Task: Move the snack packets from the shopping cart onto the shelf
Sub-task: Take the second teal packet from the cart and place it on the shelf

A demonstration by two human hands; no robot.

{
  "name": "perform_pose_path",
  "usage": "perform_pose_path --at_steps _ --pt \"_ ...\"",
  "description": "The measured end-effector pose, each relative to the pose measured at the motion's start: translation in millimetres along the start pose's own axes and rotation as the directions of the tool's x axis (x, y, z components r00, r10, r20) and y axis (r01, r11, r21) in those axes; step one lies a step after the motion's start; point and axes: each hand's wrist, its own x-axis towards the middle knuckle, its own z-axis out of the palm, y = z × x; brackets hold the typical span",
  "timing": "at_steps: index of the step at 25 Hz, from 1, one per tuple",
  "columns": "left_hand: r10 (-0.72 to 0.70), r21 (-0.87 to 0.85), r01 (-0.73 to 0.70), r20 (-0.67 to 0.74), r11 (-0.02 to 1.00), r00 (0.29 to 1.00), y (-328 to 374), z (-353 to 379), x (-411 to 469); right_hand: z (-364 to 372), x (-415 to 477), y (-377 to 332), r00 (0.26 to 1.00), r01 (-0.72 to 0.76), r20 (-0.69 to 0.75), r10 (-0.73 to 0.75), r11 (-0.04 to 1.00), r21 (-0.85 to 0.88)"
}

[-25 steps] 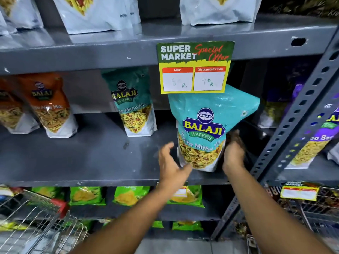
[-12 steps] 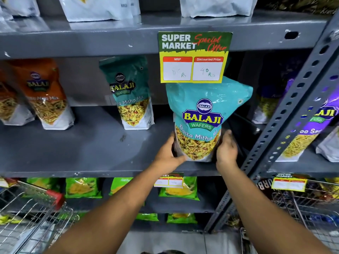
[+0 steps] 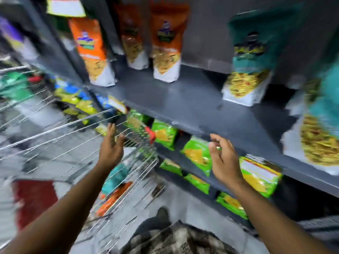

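Hands empty, fingers spread | my left hand (image 3: 111, 143) over shopping cart (image 3: 60, 136) rim, nearer its snack packets (image 3: 117, 182) lying low-left | right hand (image 3: 222, 158) at shelf (image 3: 192, 107) front edge

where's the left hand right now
In the head view the left hand is open and empty at centre-left, raised over the wire shopping cart, left of the right hand.

Grey metal racking (image 3: 192, 105) stands over a pale floor (image 3: 192, 204) bearing a red mat (image 3: 34, 200).

Shiny wire cart (image 3: 77, 136), matt shelf (image 3: 192, 107)
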Motion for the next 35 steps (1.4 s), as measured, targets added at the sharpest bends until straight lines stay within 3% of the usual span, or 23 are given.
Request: perform_pose_path --at_steps 3,6,10,13,18,21,25,28,30,31,33,35 --pt "-0.237 0.123 0.251 -0.114 0.960 0.965 -77.0 -75.6 14.8 78.2 23.7 -38.3 0.949 0.141 0.292 -0.122 0.989 -0.044" --pt "-0.455 0.131 0.473 -0.143 0.871 0.879 -138.7 -120.0 26.2 154.5 44.9 -77.1 0.879 0.149 0.461 -0.118 0.988 -0.030" --pt "-0.682 -0.030 0.682 -0.065 0.731 0.728 -204.9 -140.6 45.0 272.0 64.8 -112.2 0.783 -0.121 0.612 0.114 0.992 -0.031" --pt "-0.707 0.046 0.706 0.047 0.707 0.705 -235.1 -133.6 58.0 340.3 71.6 -105.0 0.651 -0.241 0.690 0.315 0.949 -0.205" --pt "-0.666 0.003 0.703 0.326 0.711 0.671 -281.7 -91.9 103.9 427.0 86.7 -66.0 0.465 -0.531 0.577 0.672 0.733 -0.425" --pt "-0.546 -0.071 0.632 0.435 0.772 0.716 -284.5 -52.1 130.1 456.9 86.9 -36.3 0.315 -0.702 0.489 0.813 0.547 -0.457" --pt "-0.571 -0.090 0.735 0.570 0.672 0.592 -296.7 2.4 137.0 475.9 78.5 -15.8 0.123 -0.866 0.405 0.906 0.297 -0.402" --pt "-0.591 0.145 0.705 0.674 0.695 0.444 -311.4 33.8 138.5 486.0 74.5 -4.7 0.012 -0.892 0.408 0.913 0.194 -0.408" --pt "-0.610 0.281 0.621 0.677 0.732 0.413 -316.1 40.2 142.1 488.8 72.6 -0.9 0.007 -0.869 0.427 0.904 0.217 -0.444" --pt "-0.619 0.270 0.637 0.664 0.722 0.420 -320.3 42.3 145.2 490.1 71.9 1.1 0.004 -0.864 0.427 0.904 0.219 -0.453" --pt "-0.644 0.200 0.713 0.633 0.672 0.430 -325.2 38.1 149.6 490.0 71.2 0.6 0.077 -0.854 0.412 0.908 0.273 -0.443" --pt "-0.626 0.042 0.841 0.687 0.540 0.368 -327.6 24.1 155.5 484.8 74.6 -6.1 0.176 -0.839 0.384 0.907 0.341 -0.423"
